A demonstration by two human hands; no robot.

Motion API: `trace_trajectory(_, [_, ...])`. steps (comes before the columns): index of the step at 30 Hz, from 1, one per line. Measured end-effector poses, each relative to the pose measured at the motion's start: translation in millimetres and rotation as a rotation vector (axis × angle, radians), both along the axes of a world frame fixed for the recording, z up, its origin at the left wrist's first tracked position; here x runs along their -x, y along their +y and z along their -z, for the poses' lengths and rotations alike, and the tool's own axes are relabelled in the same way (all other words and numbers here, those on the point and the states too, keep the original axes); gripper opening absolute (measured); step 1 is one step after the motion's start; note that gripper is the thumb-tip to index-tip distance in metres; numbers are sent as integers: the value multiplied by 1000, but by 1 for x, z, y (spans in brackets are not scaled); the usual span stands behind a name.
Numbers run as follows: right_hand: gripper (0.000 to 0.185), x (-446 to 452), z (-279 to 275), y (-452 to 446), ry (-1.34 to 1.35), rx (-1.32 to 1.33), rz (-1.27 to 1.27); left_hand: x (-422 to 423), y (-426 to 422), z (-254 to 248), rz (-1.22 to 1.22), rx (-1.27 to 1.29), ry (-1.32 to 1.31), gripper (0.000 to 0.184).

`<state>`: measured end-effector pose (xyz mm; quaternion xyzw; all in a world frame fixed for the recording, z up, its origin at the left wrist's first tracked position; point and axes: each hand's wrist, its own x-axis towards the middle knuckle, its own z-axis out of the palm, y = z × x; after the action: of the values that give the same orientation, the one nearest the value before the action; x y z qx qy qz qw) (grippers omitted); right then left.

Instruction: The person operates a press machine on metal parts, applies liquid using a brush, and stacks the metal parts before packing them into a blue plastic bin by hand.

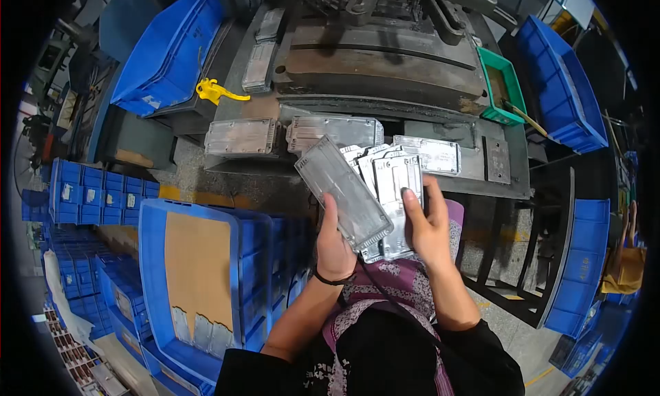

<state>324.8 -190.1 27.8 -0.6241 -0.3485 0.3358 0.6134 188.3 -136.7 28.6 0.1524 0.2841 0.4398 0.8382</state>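
Several flat silver metal plates [345, 190] are fanned out between my two hands, in front of my body. My left hand [335, 248] is closed round the left side of the fan, its thumb on the tilted front plate. On the right side, my right hand [430, 231] grips the plates, with its thumb on a brighter plate [399, 190]. Beyond the fan, stacks of similar plates lie along the machine's front ledge: a left stack [240, 136], a middle stack [333, 129] and a right stack [433, 154].
A dark press bed [381, 69] stands ahead. At left are a yellow tool [218, 92], a blue bin [165, 52] and a blue crate [237, 258] holding cardboard and plates. A green tray [502, 86] and another blue bin [560, 86] are at right.
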Motion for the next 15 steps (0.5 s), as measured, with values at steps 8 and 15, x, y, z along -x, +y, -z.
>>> trace_trajectory(8, [45,17,10,11,39,19,-193,4,-5,21,58,-72,70,51])
trace_trajectory(15, [63,-2,-13,15,124,-131,-334,9,2,17,88,-115,145,50])
